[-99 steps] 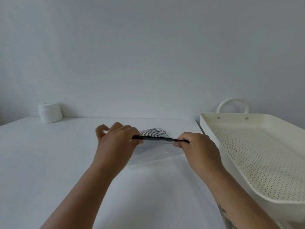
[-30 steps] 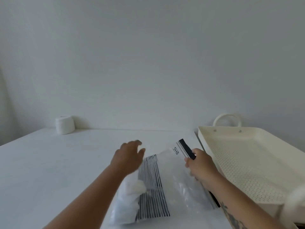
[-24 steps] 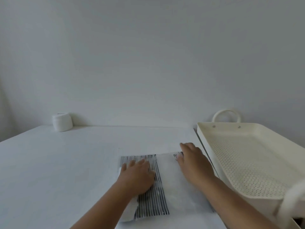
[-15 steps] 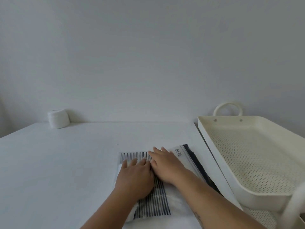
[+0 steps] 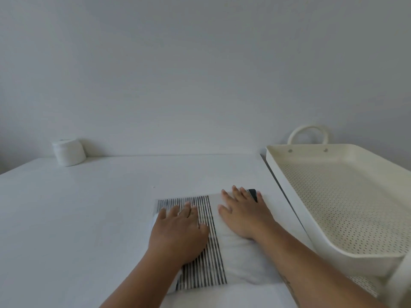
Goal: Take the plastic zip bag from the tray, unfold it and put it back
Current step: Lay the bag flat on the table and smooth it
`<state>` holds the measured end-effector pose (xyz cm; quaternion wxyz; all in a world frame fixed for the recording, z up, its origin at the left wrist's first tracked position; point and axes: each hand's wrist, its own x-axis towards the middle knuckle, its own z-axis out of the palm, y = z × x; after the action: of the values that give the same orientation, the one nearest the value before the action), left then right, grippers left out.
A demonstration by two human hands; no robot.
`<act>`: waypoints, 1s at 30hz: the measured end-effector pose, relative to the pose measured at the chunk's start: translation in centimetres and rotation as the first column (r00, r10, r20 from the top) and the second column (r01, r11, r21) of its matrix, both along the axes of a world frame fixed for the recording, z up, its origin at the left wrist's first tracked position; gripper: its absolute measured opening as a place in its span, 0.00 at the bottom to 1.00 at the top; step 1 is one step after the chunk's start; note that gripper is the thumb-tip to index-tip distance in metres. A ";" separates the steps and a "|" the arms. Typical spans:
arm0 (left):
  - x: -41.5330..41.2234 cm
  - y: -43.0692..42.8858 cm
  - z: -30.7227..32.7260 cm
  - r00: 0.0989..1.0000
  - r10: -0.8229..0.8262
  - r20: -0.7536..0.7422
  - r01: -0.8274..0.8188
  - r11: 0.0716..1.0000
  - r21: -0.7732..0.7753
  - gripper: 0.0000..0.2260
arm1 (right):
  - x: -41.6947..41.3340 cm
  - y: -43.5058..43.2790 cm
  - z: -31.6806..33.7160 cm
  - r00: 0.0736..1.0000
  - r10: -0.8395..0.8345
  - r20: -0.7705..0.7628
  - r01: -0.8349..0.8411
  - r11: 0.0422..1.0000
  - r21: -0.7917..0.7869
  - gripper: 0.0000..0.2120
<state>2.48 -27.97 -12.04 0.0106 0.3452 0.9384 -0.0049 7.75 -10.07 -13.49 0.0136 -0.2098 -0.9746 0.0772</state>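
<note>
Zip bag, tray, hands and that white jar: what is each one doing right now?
Zip bag: unfolded, lying flat on the table.
Left hand: open, palm down on the bag's striped part.
Right hand: open, palm down on the bag's clear part.
Tray: nothing in it, beside the bag.
White jar: upright at the table's far left; whether it has a lid cannot be told.

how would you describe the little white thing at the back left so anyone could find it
Follow the white table to its far left corner by the wall. There stands a small white squat jar, the only item there, far from both hands.
</note>
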 end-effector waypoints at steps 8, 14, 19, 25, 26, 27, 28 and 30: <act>1.6 0.1 1.8 0.953 -0.114 -0.281 0.157 0.978 0.137 0.15 | 2.6 0.7 2.7 0.987 -0.089 -0.135 0.102 0.990 0.093 0.27; 6.9 0.4 -0.5 0.979 -0.202 0.038 0.170 0.900 0.402 0.20 | 3.8 -4.2 1.6 0.979 0.107 -0.173 -0.132 0.981 -0.141 0.25; 6.2 -0.7 -1.2 0.996 -0.018 -0.089 0.026 0.995 0.092 0.31 | 5.6 -3.6 -0.1 0.995 0.064 -0.075 -0.065 0.998 -0.014 0.27; 3.2 -3.5 0.3 0.992 0.004 -0.130 -0.017 0.995 -0.103 0.26 | 6.4 -3.1 0.0 0.999 0.034 -0.033 -0.035 0.999 -0.019 0.28; 2.8 -3.7 0.5 0.995 0.017 -0.096 -0.025 0.996 -0.081 0.25 | 6.5 -3.1 0.1 0.999 0.033 -0.031 -0.034 0.999 -0.025 0.28; 2.6 -3.9 0.6 0.998 0.033 -0.057 -0.035 0.999 -0.035 0.25 | 6.6 -3.2 0.2 0.999 0.033 -0.027 -0.033 0.999 -0.031 0.28; 2.5 -4.0 0.4 0.999 0.048 -0.020 -0.048 0.999 0.020 0.25 | 6.7 -3.3 0.4 0.999 0.030 -0.022 -0.030 0.999 -0.034 0.28; 2.7 -4.2 -0.1 0.999 0.048 0.014 -0.049 0.989 0.138 0.24 | 6.6 -3.4 1.4 1.000 0.017 0.024 -0.017 1.000 -0.004 0.27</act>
<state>5.17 -32.17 -12.10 -0.0082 0.3221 0.9446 0.0624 14.37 -13.45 -12.07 0.0007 -0.2026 -0.9763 0.0764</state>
